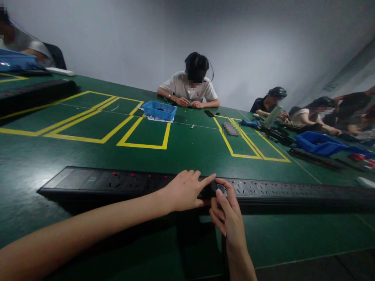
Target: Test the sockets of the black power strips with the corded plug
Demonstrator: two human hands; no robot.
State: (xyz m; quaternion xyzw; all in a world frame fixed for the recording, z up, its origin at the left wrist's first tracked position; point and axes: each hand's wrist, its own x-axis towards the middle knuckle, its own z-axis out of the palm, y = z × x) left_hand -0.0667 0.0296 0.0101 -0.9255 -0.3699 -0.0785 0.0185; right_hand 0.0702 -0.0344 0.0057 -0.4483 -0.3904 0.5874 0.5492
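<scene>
A long black power strip (96, 180) with a row of sockets and small red parts runs across the green table in front of me. My left hand (187, 192) lies over its middle, fingers at the far edge and thumb by the near edge, with the index finger reaching to a black plug (214, 189). My right hand (230, 212) pinches this plug at the socket face. A dark cable (224, 253) hangs below the plug beside my right wrist. Fingers partly cover the plug, so I cannot tell how deep it sits.
Yellow tape (142, 146) marks rectangles on the green table (187, 156). A light-blue bin (159, 112) stands beyond the strip, before a seated person (190, 89). At right are a blue bin (319, 143), dark parts and more people. Another dark strip (35, 95) lies at left.
</scene>
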